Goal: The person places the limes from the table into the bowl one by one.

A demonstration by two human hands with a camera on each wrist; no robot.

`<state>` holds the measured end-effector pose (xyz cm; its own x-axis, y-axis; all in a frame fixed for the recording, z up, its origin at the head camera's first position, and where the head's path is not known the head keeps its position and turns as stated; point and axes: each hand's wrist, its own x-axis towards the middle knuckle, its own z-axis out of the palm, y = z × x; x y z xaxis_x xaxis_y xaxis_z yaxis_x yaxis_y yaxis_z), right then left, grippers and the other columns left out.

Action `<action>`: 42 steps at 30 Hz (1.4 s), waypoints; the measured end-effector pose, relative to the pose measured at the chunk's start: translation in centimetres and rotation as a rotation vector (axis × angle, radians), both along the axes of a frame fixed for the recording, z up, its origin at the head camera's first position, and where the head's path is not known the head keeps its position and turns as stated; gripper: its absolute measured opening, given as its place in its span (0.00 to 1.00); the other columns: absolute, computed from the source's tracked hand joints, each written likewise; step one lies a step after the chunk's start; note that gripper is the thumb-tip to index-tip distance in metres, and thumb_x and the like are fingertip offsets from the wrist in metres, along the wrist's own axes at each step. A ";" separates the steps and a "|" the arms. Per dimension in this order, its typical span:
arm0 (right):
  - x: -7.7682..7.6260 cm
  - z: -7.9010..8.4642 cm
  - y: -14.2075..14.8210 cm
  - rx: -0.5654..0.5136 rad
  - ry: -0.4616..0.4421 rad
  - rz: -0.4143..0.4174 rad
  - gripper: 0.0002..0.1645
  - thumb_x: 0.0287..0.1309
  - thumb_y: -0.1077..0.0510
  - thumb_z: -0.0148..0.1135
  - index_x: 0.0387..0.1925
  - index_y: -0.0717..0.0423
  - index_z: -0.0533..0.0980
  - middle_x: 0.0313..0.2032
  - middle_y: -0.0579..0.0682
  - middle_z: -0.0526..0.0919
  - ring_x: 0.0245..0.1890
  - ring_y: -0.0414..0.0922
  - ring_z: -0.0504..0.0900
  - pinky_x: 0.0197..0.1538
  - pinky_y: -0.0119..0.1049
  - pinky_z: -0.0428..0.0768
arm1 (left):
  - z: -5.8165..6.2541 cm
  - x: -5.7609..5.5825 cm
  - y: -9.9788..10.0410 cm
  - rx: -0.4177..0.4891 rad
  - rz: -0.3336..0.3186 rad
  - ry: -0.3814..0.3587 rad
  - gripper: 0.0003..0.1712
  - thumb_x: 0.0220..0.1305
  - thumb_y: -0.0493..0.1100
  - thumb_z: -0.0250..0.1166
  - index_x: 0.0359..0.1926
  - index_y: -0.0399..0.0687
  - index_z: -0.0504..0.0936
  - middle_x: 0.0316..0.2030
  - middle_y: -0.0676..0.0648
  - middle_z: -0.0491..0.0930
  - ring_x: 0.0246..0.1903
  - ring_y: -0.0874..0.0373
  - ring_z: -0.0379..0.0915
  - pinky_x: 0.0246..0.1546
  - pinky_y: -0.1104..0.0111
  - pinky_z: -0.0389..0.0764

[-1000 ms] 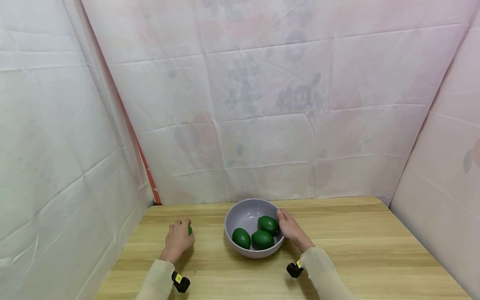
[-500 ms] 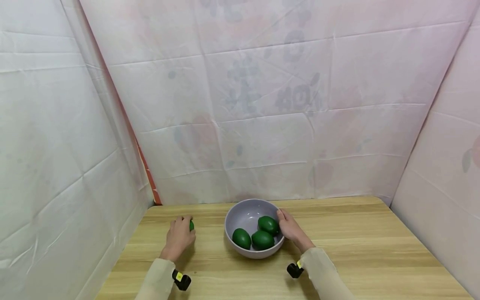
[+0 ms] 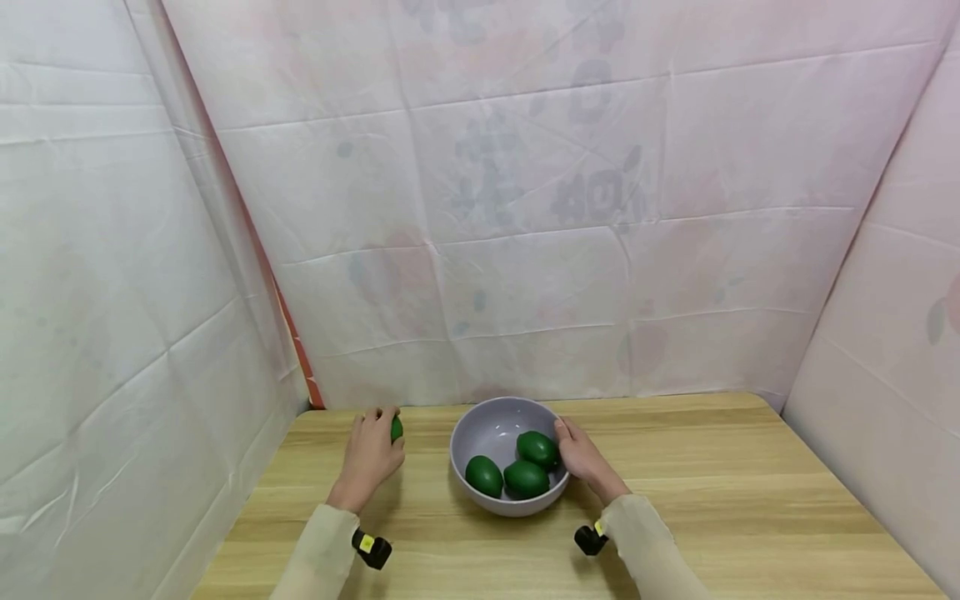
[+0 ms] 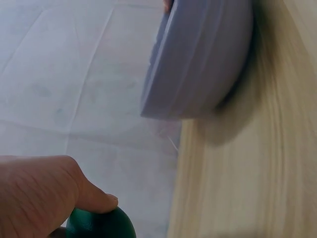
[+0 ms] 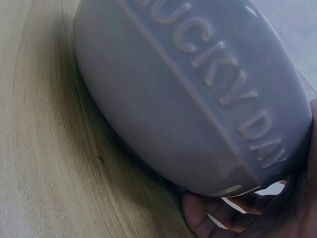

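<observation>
My left hand (image 3: 372, 452) grips a green lime (image 3: 397, 429) over the left part of the table, left of the bowl. Its thumb presses on the lime (image 4: 101, 224) in the left wrist view; the other fingers are mostly hidden. A grey-lilac bowl (image 3: 483, 427) stands upright at the middle, with three limes (image 3: 527, 479) inside. My right hand (image 3: 583, 460) holds the bowl by its right side, thumb on the rim and fingers curled underneath. Raised lettering runs round the bowl's outer wall (image 5: 163, 104) in the right wrist view.
A wood-grain table (image 3: 720, 492) lies under everything. Pale printed sheets (image 3: 525, 275) hang behind it and on both sides. Black wrist cameras (image 3: 372, 550) sit on both sleeves, close over the tabletop.
My left hand has moved away from me and slightly right with the lime, more of which now shows. The right hand and the bowl have stayed put.
</observation>
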<state>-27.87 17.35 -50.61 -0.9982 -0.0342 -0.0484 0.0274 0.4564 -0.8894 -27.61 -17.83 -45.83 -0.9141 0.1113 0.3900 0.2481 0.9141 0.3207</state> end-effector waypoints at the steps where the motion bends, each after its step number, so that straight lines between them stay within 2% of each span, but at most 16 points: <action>1: 0.0 0.0 0.0 -0.001 -0.002 0.000 0.34 0.82 0.49 0.27 0.77 0.65 0.54 0.76 0.69 0.57 0.78 0.67 0.53 0.78 0.64 0.51 | 0.2 0.0 0.2 0.000 -0.007 0.010 0.24 0.63 0.39 0.68 0.60 0.43 0.79 0.54 0.32 0.78 0.49 0.36 0.74 0.44 0.46 0.81; 10: 0.1 -0.1 0.0 -0.005 -0.002 -0.003 0.33 0.81 0.49 0.28 0.77 0.63 0.55 0.75 0.69 0.59 0.77 0.67 0.54 0.78 0.64 0.53 | 1.8 -0.2 1.8 0.018 -0.068 0.045 0.24 0.63 0.39 0.68 0.60 0.44 0.79 0.57 0.33 0.78 0.52 0.35 0.74 0.43 0.48 0.81; 20: 0.1 -0.3 0.1 0.001 0.004 -0.005 0.34 0.82 0.49 0.28 0.77 0.64 0.55 0.75 0.69 0.59 0.77 0.67 0.55 0.78 0.64 0.53 | 3.2 -0.5 4.0 0.006 -0.128 0.057 0.23 0.64 0.40 0.68 0.61 0.47 0.79 0.58 0.35 0.77 0.52 0.37 0.73 0.44 0.50 0.83; 24: 0.0 -0.3 0.1 0.004 0.005 -0.003 0.34 0.82 0.49 0.28 0.77 0.65 0.54 0.76 0.69 0.57 0.78 0.67 0.53 0.78 0.64 0.52 | 3.6 -0.6 4.9 -0.001 -0.162 0.040 0.24 0.64 0.40 0.69 0.62 0.48 0.78 0.58 0.35 0.76 0.53 0.38 0.72 0.44 0.51 0.83; 30: 0.0 -0.3 0.0 0.003 0.016 0.001 0.34 0.82 0.50 0.27 0.77 0.65 0.54 0.75 0.69 0.58 0.77 0.67 0.54 0.78 0.64 0.52 | 3.6 -0.8 6.1 0.001 -0.251 0.033 0.24 0.64 0.39 0.70 0.60 0.47 0.79 0.58 0.35 0.76 0.56 0.37 0.72 0.47 0.49 0.82; 42: -0.2 -0.3 0.1 -0.010 0.015 -0.001 0.32 0.81 0.50 0.28 0.76 0.63 0.58 0.74 0.69 0.61 0.76 0.67 0.57 0.77 0.64 0.55 | 2.7 -1.3 8.5 0.023 -0.396 0.047 0.24 0.62 0.39 0.71 0.59 0.45 0.79 0.54 0.38 0.78 0.52 0.41 0.75 0.49 0.50 0.80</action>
